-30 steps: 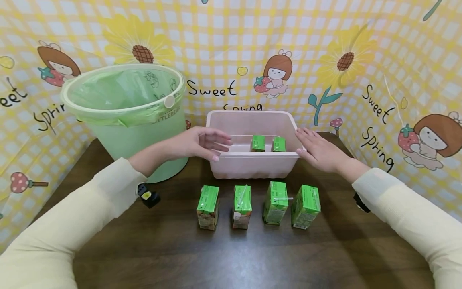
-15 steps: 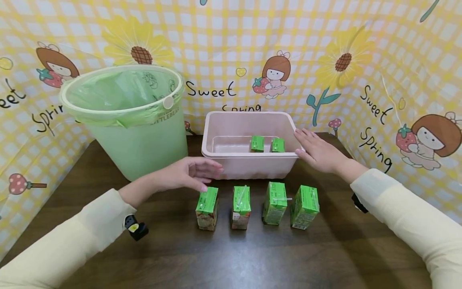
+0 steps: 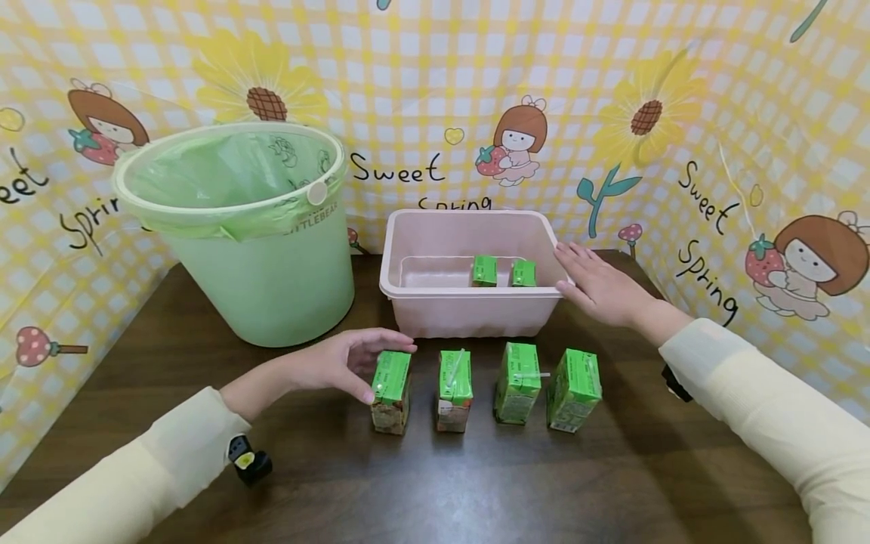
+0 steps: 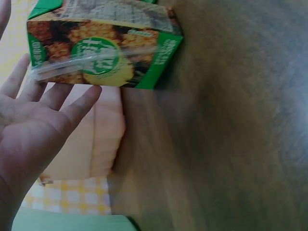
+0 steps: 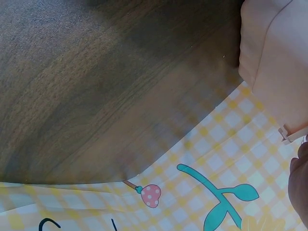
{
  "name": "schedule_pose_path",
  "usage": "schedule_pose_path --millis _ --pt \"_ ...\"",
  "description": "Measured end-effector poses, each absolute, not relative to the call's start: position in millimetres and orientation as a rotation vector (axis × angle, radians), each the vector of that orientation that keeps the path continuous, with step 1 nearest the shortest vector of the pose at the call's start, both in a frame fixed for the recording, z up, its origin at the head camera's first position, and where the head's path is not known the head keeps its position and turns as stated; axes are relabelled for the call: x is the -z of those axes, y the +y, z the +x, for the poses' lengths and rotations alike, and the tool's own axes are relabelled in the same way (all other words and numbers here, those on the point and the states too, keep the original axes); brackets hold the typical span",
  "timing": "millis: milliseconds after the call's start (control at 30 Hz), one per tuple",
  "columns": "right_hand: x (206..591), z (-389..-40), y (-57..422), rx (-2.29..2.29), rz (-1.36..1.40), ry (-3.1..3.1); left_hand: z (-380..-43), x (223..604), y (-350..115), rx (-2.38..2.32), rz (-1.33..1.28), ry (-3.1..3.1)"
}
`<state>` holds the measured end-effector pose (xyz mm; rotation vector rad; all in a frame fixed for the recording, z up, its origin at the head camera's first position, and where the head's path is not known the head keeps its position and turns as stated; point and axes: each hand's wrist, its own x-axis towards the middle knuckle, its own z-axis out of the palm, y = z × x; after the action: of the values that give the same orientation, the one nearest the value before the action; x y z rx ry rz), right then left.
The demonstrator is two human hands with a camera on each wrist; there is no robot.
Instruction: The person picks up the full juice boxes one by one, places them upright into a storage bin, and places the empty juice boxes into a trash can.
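Inside pink tub (image 3: 476,316), two cartons (image 3: 485,271)

**"Sweet Spring" ran across the checked cloth (image 3: 421,83)**

In the head view, "Sweet" and "Spring" stood whole on the cloth's right side. At the back, "Sweet" was whole, but the pink tub (image 3: 469,315) hid the foot of "Spring". At left, "eet" and "Sprin" showed. The green bin (image 3: 285,279) bore "TTLEBEAR", its first letters unclear beside the liner (image 3: 231,228). In the left wrist view, characters on a carton (image 4: 130,74) were too blurred to read.
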<state>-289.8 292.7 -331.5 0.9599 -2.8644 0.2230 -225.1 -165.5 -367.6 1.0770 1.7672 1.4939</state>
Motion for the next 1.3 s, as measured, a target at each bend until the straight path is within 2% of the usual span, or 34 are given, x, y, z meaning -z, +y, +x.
schedule_pose_path --millis 433,1300 --pt "332 -290 291 -0.225 0.952 -2.858 -220 384 -162 -1.527 1.022 1.728" --pt "332 -290 292 -0.230 0.954 -2.852 -214 386 -157 -1.513 0.956 1.887"
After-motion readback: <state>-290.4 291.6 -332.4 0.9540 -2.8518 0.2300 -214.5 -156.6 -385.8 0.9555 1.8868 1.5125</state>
